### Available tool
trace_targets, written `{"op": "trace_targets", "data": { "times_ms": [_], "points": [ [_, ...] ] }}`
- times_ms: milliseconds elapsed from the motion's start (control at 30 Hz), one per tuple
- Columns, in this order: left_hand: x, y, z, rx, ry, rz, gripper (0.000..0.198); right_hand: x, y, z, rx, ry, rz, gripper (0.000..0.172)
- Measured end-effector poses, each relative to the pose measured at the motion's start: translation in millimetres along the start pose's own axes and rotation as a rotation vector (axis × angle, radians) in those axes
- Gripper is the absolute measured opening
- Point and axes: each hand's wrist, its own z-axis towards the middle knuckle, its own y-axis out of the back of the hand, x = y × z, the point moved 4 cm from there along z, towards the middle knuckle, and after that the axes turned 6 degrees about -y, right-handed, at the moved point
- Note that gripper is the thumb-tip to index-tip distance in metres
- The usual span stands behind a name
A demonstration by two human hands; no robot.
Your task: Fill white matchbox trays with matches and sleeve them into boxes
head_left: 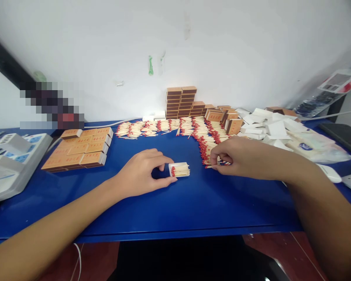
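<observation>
My left hand (pixel 148 171) grips the left end of a small white matchbox tray (pixel 179 175) between thumb and fingers. Inside the tray lies a layer of red-headed matches (pixel 181 169), their heads toward my left hand. Over to the right, my right hand (pixel 226 158) is closed in a pinch at the near end of a long pile of loose matches (pixel 206 146). A match with its red head pointing left shows at those fingertips; the rest of the pinch is hidden by the fingers.
Flat rows of orange matchboxes (pixel 78 150) lie on the left of the blue table (pixel 169 210), beside a power strip (pixel 23 156). More matchboxes (pixel 179 103) are stacked against the wall. White empty trays (pixel 269 125) and a plastic packet (pixel 316 146) are heaped at the right.
</observation>
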Motion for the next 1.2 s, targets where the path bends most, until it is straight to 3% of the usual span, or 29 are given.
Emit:
{"op": "trace_targets", "data": {
  "times_ms": [800, 1200],
  "points": [
    [0.5, 0.0, 0.7, 0.011, 0.016, 0.003, 0.026, -1.2, -2.0, 0.8, 0.006, -0.014, -0.028, 0.022],
    [1.2, -0.6, -0.2, 0.014, 0.017, 0.006, 0.026, 1.7, 0.2, 0.7, 0.009, -0.017, -0.023, 0.019]
  ]
}}
